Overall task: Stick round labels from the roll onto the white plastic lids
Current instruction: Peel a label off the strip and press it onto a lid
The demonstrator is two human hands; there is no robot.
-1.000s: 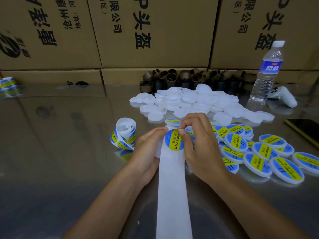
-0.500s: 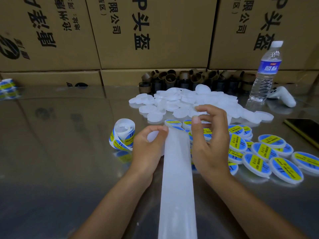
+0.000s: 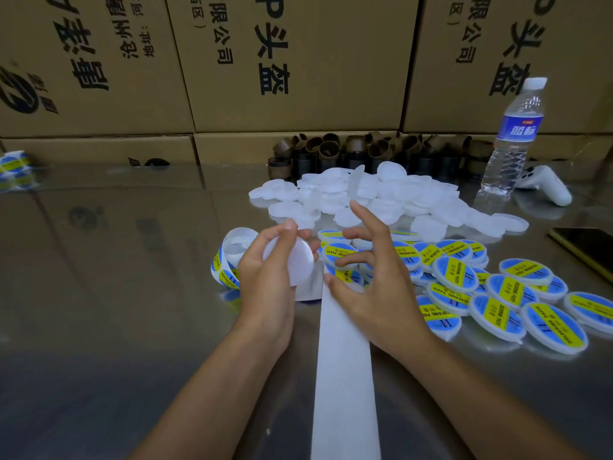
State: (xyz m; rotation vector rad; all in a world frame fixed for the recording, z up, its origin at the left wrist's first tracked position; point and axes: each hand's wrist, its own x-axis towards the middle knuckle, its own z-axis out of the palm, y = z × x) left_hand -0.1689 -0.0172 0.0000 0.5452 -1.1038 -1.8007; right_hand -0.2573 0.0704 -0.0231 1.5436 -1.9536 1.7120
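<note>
Nearest the viewer, below the grip, a long white strip of bare backing paper (image 3: pixel 345 376) lies flat on the shiny grey metal table (image 3: pixel 99 293) and runs up between the two forearms. At its upper end the left hand (image 3: pixel 265 287) grips a blank round white plastic lid (image 3: pixel 298 260), thumb on the face turned to the camera and fingers curled round its rim, holding it tilted just above the strip. To the right of that grip the right hand (image 3: pixel 371 290) holds nothing. Its fingers (image 3: pixel 365 217) are spread and only lightly bent, and the thumb tip lies at the strip's edge; whether it presses there cannot be told.

Just left of the grip, touching the back of the left hand, sits a loose roll of blue-and-yellow round labels (image 3: pixel 225 257). To the right of the grip, under and beyond the open right hand, a crowd of white lids already bearing blue-and-yellow labels (image 3: pixel 497 313) overlaps on the table. Beyond the grip lies a heap of unlabelled white plastic lids (image 3: pixel 414 197). Behind that heap stand brown cardboard roll cores (image 3: pixel 351 151), and far right of them a clear plastic water bottle with a blue label (image 3: pixel 510 137), a white handheld controller (image 3: pixel 547 184) and a dark phone (image 3: pixel 587 244). Printed brown cardboard boxes (image 3: pixel 298 61) wall the back.
</note>
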